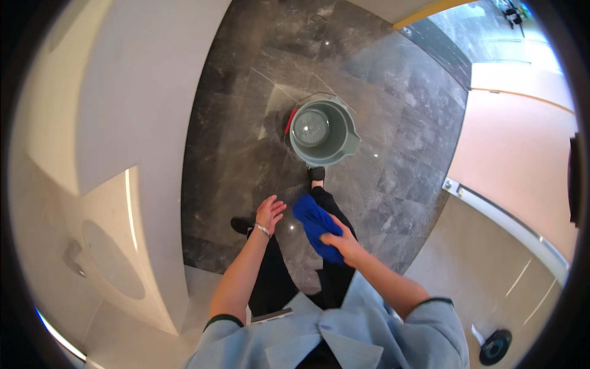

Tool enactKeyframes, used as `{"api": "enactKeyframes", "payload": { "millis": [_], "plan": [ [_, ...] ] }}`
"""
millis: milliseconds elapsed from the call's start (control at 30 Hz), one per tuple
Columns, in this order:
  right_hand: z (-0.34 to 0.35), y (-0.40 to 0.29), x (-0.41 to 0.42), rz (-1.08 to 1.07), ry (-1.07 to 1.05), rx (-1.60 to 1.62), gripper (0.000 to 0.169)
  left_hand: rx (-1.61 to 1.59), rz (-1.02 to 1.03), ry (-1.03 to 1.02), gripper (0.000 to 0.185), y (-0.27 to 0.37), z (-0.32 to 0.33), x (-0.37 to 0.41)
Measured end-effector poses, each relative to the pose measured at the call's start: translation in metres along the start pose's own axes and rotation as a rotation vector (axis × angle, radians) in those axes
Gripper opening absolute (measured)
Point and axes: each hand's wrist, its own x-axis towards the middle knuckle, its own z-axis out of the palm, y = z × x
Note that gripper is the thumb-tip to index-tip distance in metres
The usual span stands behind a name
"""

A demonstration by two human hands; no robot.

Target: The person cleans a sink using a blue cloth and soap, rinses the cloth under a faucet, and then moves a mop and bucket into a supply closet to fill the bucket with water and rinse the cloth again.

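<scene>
A blue cloth (318, 228) hangs folded in my right hand (343, 242), its far end slightly blurred. To its left, my left hand (271, 213) is held in the air with the fingers apart and nothing in it; a bracelet circles that wrist. Beyond both hands a grey-green plastic bucket (343, 147) with a pouring spout stands on the dark tiled floor (239, 152). Some clear liquid shows at its bottom. The wire handle with a red grip (290, 121) lies down on the bucket's left side.
At the left is a washbasin (113, 258) with a metal tap (73, 258), set in a pale counter. My black shoes are near the bucket and below my left hand. A pale door panel (516, 152) borders the floor at the right. A round dark dispenser (495, 347) is at lower right.
</scene>
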Motion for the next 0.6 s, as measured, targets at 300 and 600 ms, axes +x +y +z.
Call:
{"api": "enactKeyframes", "payload": {
  "millis": [300,600],
  "plan": [
    [-0.118,-0.03,0.045,0.199,-0.027,0.036,0.082,-0.402,0.018,0.126,0.041,0.006,0.08,0.282],
    [-0.144,-0.058,0.063,0.089,0.0,0.069,0.08,-0.468,0.292,0.071,0.016,0.03,0.132,0.18]
  ]
}}
